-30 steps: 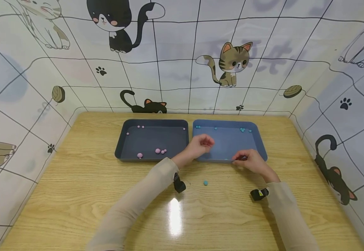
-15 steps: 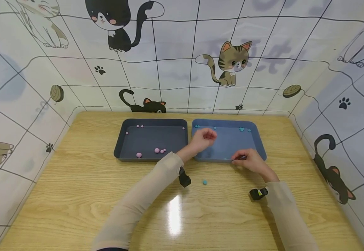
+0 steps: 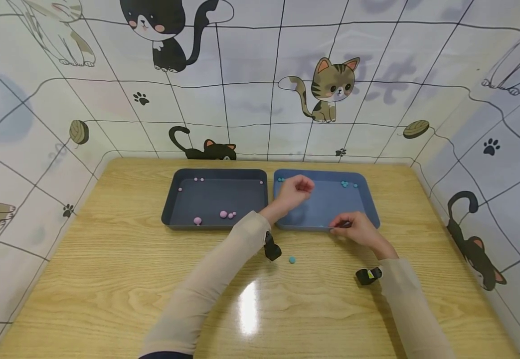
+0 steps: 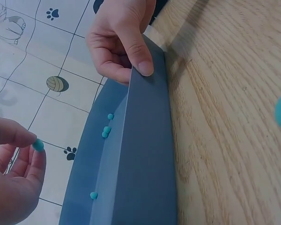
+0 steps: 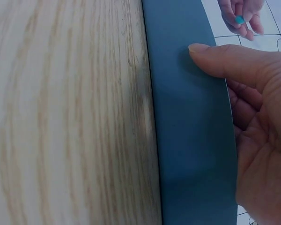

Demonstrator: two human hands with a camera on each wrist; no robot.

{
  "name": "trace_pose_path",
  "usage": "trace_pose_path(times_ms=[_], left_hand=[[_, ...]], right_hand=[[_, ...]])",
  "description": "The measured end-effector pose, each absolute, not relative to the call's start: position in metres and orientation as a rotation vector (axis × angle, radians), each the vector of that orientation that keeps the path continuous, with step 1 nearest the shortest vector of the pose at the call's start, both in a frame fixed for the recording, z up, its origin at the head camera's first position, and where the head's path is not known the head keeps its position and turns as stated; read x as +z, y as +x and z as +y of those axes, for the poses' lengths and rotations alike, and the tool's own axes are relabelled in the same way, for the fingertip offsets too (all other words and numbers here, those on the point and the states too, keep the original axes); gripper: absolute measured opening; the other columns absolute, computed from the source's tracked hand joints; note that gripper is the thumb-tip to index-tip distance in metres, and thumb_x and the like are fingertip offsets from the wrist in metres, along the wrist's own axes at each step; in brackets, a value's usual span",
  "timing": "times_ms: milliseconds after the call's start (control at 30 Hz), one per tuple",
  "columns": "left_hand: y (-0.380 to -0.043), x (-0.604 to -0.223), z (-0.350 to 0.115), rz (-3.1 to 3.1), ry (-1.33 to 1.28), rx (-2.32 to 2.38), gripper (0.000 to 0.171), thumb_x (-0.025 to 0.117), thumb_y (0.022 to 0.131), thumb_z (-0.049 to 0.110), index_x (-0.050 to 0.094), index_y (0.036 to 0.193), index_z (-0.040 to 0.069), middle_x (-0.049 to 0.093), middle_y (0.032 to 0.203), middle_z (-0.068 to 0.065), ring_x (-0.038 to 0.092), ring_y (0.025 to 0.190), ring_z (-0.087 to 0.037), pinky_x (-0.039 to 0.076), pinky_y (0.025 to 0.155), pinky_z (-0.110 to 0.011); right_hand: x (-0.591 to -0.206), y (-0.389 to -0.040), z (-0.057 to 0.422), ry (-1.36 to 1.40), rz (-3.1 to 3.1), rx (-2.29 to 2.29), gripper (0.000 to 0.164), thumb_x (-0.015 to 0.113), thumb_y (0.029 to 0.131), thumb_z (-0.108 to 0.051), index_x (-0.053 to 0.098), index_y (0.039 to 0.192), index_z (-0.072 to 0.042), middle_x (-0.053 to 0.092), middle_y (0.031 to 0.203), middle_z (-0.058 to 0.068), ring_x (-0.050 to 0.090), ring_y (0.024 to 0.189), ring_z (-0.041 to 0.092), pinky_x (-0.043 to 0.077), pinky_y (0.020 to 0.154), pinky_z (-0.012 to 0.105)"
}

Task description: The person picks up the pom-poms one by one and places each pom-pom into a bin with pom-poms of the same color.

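Note:
My left hand (image 3: 292,193) is raised over the left part of the blue tray (image 3: 331,204). Between its thumb and fingers it pinches a small teal ball (image 4: 38,145), which also shows in the right wrist view. My right hand (image 3: 359,230) grips the tray's near wall, its thumb (image 5: 210,58) outside and its fingers inside. Several small teal balls (image 4: 106,131) lie inside this tray along its far side. A larger teal ball (image 3: 292,260) sits on the wooden table in front of the tray.
A dark grey tray (image 3: 215,199) stands just left of the blue one. It holds several pink balls of differing sizes, such as one large pink ball (image 3: 197,221). Walls printed with cats rise behind and beside the wooden table (image 3: 120,279).
My left hand has moved away from me and slightly right over the blue tray, still pinching. The right hand stays on the tray's near wall.

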State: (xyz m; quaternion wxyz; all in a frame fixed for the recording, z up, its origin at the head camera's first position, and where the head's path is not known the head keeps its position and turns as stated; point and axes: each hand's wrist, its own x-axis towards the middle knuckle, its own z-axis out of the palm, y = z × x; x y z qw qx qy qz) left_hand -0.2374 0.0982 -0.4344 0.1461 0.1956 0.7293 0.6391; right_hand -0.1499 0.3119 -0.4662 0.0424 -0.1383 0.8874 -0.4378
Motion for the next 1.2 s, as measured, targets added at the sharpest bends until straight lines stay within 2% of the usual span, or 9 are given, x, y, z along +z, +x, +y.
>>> trace_pose_path(times_ms=[300,400,567,667,900,1200], left_hand=[[-0.240,-0.436,0.100,2.103,0.542,1.876,0.017,0.059,0.087,-0.006,0.063,0.103,-0.002,0.062,0.103,-0.017,0.058,0.089,-0.019,0.050,0.075,-0.022],[-0.240,-0.435,0.098,2.106,0.535,1.867,0.017,0.059,0.087,-0.005,0.062,0.103,-0.003,0.062,0.102,-0.016,0.058,0.089,-0.018,0.050,0.075,-0.022],[-0.237,-0.435,0.095,2.111,0.522,1.850,0.016,0.060,0.087,-0.004,0.063,0.102,-0.002,0.062,0.098,-0.011,0.058,0.088,-0.017,0.050,0.075,-0.022],[-0.235,-0.435,0.092,2.124,0.522,1.845,0.016,0.061,0.086,-0.004,0.063,0.102,-0.003,0.062,0.096,-0.009,0.058,0.088,-0.016,0.050,0.074,-0.022],[-0.227,-0.433,0.082,2.119,0.579,1.854,0.017,0.060,0.086,-0.006,0.063,0.103,-0.006,0.063,0.099,-0.015,0.059,0.090,-0.021,0.051,0.075,-0.023],[-0.219,-0.437,0.074,2.077,0.627,1.847,0.016,0.059,0.086,-0.006,0.062,0.102,-0.005,0.062,0.098,-0.016,0.059,0.087,-0.017,0.051,0.075,-0.022]], right_hand=[[-0.465,-0.150,0.310,-0.449,2.742,-1.292,0.006,0.068,0.078,0.009,0.068,0.083,0.007,0.066,0.079,0.017,0.057,0.069,0.009,0.049,0.059,0.020],[-0.465,-0.149,0.310,-0.464,2.743,-1.301,0.005,0.068,0.079,0.008,0.069,0.082,0.005,0.067,0.078,0.013,0.057,0.069,0.007,0.049,0.059,0.019],[-0.469,-0.149,0.312,-0.558,2.721,-1.406,0.001,0.071,0.079,-0.002,0.070,0.080,-0.001,0.066,0.074,-0.002,0.057,0.067,0.002,0.048,0.058,0.018],[-0.470,-0.149,0.314,-0.587,2.711,-1.434,0.006,0.072,0.080,-0.008,0.070,0.079,-0.002,0.066,0.075,-0.007,0.057,0.068,0.001,0.048,0.057,0.018],[-0.465,-0.148,0.310,-0.456,2.730,-1.340,0.004,0.071,0.079,0.002,0.070,0.082,0.001,0.067,0.077,0.007,0.057,0.069,0.006,0.050,0.060,0.021],[-0.435,-0.137,0.292,-0.430,2.741,-1.278,0.004,0.068,0.079,0.007,0.067,0.082,0.011,0.066,0.078,0.017,0.058,0.069,0.014,0.049,0.060,0.020]])
